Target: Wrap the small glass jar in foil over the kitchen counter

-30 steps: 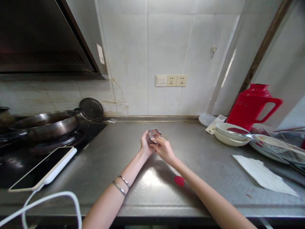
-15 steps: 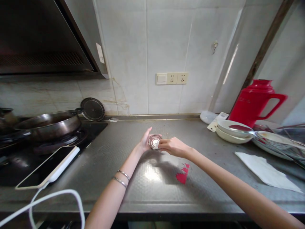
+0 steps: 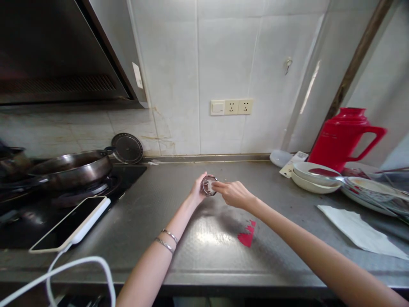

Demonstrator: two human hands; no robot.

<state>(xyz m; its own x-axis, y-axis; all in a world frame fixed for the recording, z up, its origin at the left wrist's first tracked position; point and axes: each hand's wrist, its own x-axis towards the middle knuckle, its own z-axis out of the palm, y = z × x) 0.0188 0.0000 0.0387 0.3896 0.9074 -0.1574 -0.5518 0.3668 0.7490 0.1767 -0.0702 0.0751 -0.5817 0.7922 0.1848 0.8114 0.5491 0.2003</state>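
My left hand [image 3: 197, 187] is wrapped round a small clear glass cup [image 3: 206, 191], its mouth tilted toward me, above the middle of the metal counter. My right hand [image 3: 234, 193] comes from the right with its fingers closed at the cup's mouth. Between those fingers and the inside of the cup shows a piece of white tissue [image 3: 211, 186]. A torn red paper piece [image 3: 246, 237] lies on the counter below my right forearm.
Left: a pan [image 3: 75, 169] on the stove, and a phone [image 3: 70, 224] with a white cable. Right: a red thermos [image 3: 340, 138], stacked bowls [image 3: 315, 183], plates and a white napkin [image 3: 358, 228]. A round black disc [image 3: 127, 148] leans on the wall.
The cup has tilted in my left hand, and my right fingers have shifted up at its rim. The whole view has moved slightly.
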